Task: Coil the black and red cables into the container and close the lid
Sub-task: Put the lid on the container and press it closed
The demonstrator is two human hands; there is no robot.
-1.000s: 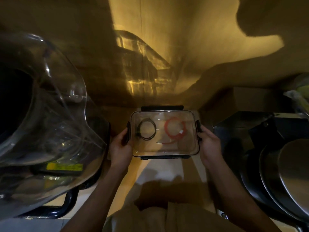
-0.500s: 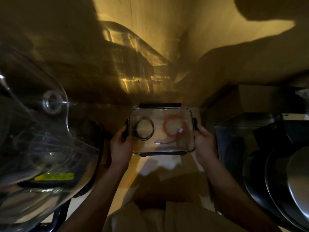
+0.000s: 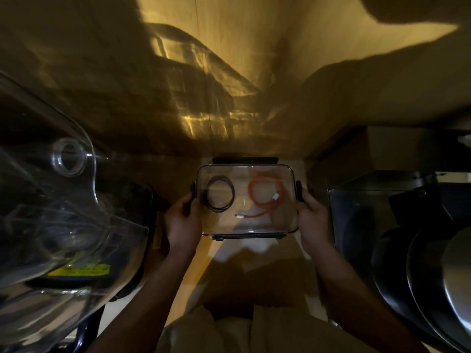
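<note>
We grip the lidded container [image 3: 246, 225] by its side edges, left hand [image 3: 182, 220] and right hand [image 3: 314, 217] each curled round a latch; black cable [image 3: 219, 196] coiled left inside, red cable [image 3: 265, 193] right.

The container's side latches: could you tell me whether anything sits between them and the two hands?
Nothing visible does. The left hand and right hand already grip the clear container at its side latches.

Forearms bare; clothing apparently beige, dimly lit.
</note>
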